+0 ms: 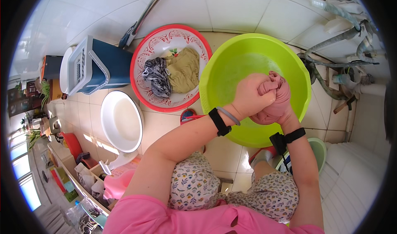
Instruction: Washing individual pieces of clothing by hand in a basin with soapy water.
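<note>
A wet-looking pink cloth (280,89), bunched and twisted, is gripped in both hands over a lime-green plastic basin (217,78). My left hand (254,94) is closed around its upper left side, knuckles up. Mostly hidden behind the bundle, my right hand (286,117) grips it from the lower right. Cloudy water (260,63) covers the basin's bottom. Just left of it sits a white enamel-style basin with a red rim (170,109). In that one lie a khaki garment (184,71) and a dark patterned garment with white drawstrings (157,78).
On the tiled floor at left stand a blue mop bucket (116,66) and a white basin of cloudy liquid (125,122). A mop (136,26) leans on the wall. Grey drain hoses (328,40) run along the right. A pale green basin (321,155) is beside my right leg.
</note>
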The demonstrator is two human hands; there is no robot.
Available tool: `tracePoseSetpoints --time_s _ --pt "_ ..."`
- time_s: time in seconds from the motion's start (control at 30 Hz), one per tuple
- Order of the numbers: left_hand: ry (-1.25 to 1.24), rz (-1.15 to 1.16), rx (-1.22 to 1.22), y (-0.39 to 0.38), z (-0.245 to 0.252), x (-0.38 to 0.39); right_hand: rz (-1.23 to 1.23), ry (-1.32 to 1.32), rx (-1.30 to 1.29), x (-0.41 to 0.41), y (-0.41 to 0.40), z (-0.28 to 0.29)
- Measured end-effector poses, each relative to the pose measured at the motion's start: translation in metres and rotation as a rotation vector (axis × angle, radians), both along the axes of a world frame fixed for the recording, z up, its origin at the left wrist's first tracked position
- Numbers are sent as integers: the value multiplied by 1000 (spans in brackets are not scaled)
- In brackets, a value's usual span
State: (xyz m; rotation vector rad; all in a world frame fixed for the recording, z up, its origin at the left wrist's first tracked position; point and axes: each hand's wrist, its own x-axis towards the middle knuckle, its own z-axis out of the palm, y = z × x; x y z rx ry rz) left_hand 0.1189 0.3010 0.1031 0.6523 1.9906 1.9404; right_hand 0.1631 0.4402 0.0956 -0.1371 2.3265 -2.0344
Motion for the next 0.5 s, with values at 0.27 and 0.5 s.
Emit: tracePoseSetpoints --time_s 0.27,0.5 --pt "56 -47 -90 0 5 2 -142 5 212 14 5 -28" --pt "-393 -108 151 -6 -15 -12 -322 -521 -884 24 0 -20"
